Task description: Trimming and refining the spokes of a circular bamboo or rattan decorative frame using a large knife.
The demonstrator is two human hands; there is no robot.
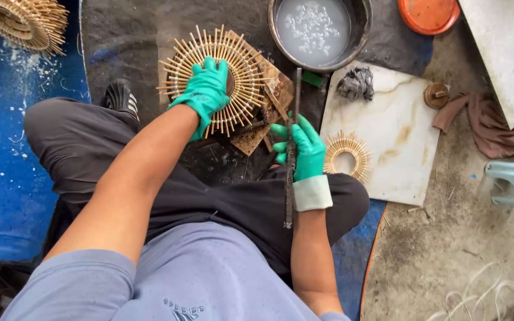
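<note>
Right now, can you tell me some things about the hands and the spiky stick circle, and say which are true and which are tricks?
1. Both hands wear green gloves. True: the left hand and the right hand are both gloved in green.
2. The left hand presses on the big sunburst of sticks. True.
3. The right hand holds a red cup. False: it holds a long dark metal rod.
4. The round pan is full of orange paint. False: it holds cloudy whitish liquid.
5. A smaller stick ring lies on the pale slab. True.
</note>
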